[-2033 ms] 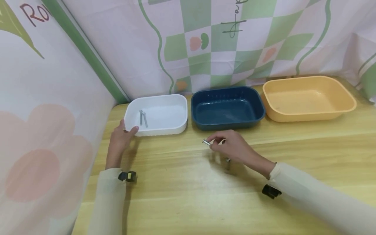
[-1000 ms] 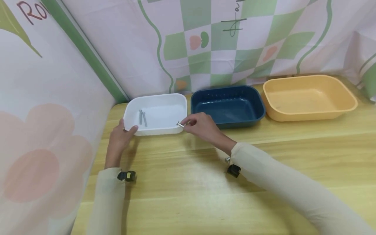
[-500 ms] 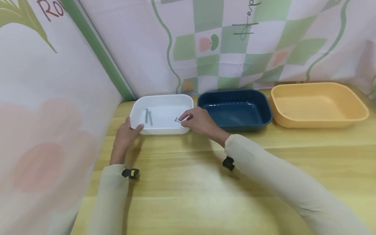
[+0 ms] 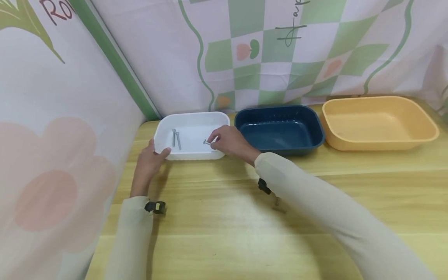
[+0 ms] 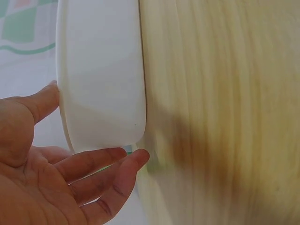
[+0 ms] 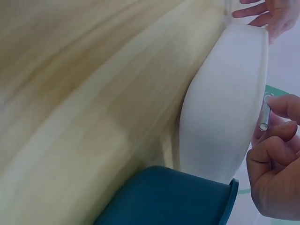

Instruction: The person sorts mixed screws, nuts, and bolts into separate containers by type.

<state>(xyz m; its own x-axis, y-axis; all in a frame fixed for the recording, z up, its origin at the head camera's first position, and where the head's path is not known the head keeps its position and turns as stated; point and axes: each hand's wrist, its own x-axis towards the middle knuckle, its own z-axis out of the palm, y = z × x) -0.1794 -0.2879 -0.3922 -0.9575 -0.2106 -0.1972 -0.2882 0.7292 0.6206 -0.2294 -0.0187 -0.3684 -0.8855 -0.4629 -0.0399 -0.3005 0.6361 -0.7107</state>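
Observation:
In the head view, a white plastic tray (image 4: 191,156) stands at the left with two metal bolts lying in it, a left bolt (image 4: 173,138) and a right bolt (image 4: 178,140). My left hand (image 4: 148,166) holds the tray's near left corner. The left wrist view shows its thumb at the rim and fingers (image 5: 91,164) against the end wall. Above the tray's right part, my right hand (image 4: 231,142) pinches another bolt (image 4: 206,142) between thumb and fingertips, head pointing left. The right wrist view shows this pinched bolt (image 6: 265,115) just beyond the tray's rim.
A dark blue tray (image 4: 280,151) stands right of the white one, and a yellow tray (image 4: 378,146) beyond it. Another small bolt (image 4: 277,201) shows on the wooden table (image 4: 210,233) below my right forearm. A patterned cloth (image 4: 273,74) hangs behind the trays.
My right hand has carried the pinched bolt leftward from in front of the blue tray to over the white tray. My left hand stays at the white tray's corner. The head view has shifted slightly.

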